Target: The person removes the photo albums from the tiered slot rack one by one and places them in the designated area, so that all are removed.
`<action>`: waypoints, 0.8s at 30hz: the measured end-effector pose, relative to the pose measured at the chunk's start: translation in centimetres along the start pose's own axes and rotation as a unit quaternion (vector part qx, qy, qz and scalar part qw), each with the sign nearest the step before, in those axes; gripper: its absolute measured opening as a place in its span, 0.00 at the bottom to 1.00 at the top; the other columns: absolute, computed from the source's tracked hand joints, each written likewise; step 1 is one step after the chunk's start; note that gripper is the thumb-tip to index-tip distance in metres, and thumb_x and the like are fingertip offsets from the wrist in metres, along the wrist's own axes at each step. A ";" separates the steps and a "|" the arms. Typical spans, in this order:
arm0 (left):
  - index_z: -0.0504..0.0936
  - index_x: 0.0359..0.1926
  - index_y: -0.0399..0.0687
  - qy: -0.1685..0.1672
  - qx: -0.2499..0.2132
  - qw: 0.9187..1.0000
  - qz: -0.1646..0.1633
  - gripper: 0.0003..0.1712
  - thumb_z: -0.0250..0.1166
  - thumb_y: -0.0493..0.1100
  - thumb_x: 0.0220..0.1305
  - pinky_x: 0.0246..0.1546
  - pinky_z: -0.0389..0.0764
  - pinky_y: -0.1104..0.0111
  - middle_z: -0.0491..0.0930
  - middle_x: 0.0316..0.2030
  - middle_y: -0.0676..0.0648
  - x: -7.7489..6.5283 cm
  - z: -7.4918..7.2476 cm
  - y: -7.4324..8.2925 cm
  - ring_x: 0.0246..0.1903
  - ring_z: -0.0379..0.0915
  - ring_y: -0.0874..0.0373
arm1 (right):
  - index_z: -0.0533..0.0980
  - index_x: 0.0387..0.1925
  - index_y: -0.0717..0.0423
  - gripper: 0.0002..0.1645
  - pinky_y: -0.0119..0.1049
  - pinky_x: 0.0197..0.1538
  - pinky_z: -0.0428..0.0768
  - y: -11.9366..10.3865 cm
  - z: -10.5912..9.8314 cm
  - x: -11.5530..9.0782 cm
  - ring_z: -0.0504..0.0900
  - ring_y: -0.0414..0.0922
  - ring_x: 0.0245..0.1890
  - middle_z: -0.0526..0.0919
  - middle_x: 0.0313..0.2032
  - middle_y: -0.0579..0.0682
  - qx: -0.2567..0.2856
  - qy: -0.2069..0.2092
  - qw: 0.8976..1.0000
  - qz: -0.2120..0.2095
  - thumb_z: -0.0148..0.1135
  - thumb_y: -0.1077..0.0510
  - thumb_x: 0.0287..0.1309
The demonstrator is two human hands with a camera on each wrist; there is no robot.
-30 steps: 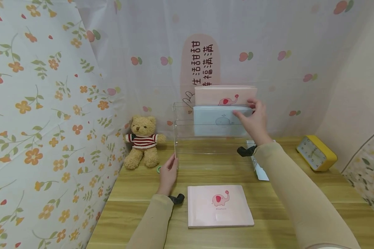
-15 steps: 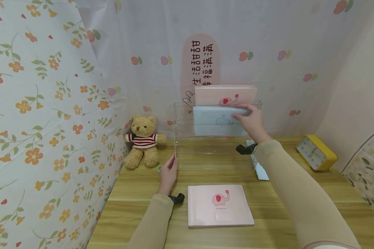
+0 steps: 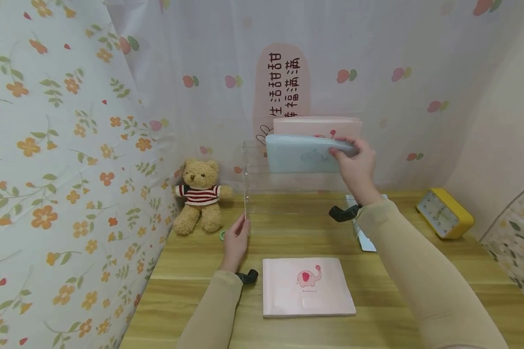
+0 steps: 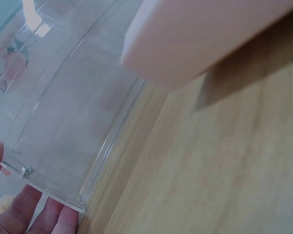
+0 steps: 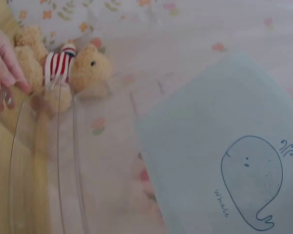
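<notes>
In the head view my right hand [image 3: 359, 169] pinches the upper right corner of a pale blue whale notebook [image 3: 294, 157], raised in the clear acrylic rack [image 3: 246, 186]. The right wrist view shows the whale drawing on the notebook's cover [image 5: 195, 117]. Behind it a pink elephant notebook [image 3: 297, 125] stands upright in the rear of the rack. My left hand [image 3: 236, 245] holds the rack's left side panel low down. Thumb and fingertips [image 4: 49, 214] lie on either side of the panel's edge in the left wrist view.
Another pink elephant notebook [image 3: 288, 291] lies flat on the wooden table [image 3: 188, 291], in front of the rack. A teddy bear [image 3: 201, 196] sits to the left, near a small green ring [image 3: 222, 235]. A yellow clock [image 3: 445, 213] and a light blue item [image 3: 366, 240] are on the right.
My right hand first lowers onto the blue notebook's top edge, then lifts it upward out of its slot, covering more of the pink one behind. The left hand stays on the rack.
</notes>
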State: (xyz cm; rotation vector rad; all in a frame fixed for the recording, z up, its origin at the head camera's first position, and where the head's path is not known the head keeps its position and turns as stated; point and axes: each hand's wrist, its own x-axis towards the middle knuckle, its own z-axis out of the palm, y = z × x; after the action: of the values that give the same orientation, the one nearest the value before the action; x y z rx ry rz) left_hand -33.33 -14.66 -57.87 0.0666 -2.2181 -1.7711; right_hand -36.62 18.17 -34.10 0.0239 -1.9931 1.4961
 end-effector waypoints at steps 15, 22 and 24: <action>0.81 0.75 0.51 -0.002 -0.009 1.000 -0.005 0.25 0.64 0.50 0.84 0.69 0.83 0.46 0.83 0.71 0.41 0.1 -0.1 0.8 0.68 0.83 0.42 | 0.88 0.55 0.57 0.17 0.25 0.56 0.76 1.0 -0.5 -6.1 0.79 0.42 0.60 0.87 0.59 0.55 -0.018 -0.042 0.999 -0.005 0.80 0.60 0.66; 0.80 0.76 0.53 -0.006 -0.006 1.000 -0.014 0.27 0.64 0.53 0.84 0.72 0.81 0.46 0.81 0.73 0.43 -0.1 0.1 0.4 0.72 0.79 0.44 | 0.87 0.55 0.59 0.18 0.20 0.52 0.73 4.9 -1.2 -9.4 0.81 0.52 0.61 0.86 0.59 0.60 -0.055 -0.110 0.992 0.013 0.79 0.62 0.66; 0.80 0.76 0.54 -0.005 -0.007 1.000 -0.016 0.27 0.64 0.54 0.84 0.72 0.81 0.46 0.81 0.74 0.43 -0.1 0.0 0.2 0.73 0.79 0.44 | 0.86 0.55 0.60 0.18 0.26 0.53 0.73 5.8 -1.3 -10.0 0.81 0.55 0.62 0.86 0.60 0.61 -0.063 -0.123 0.990 0.026 0.79 0.62 0.66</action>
State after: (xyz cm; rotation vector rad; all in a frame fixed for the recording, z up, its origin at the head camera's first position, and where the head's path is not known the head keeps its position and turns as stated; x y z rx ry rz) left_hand -33.21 -14.56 -57.65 0.0917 -2.2233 -1.8067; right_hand -30.22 17.87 -43.85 0.1096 -2.2977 1.4540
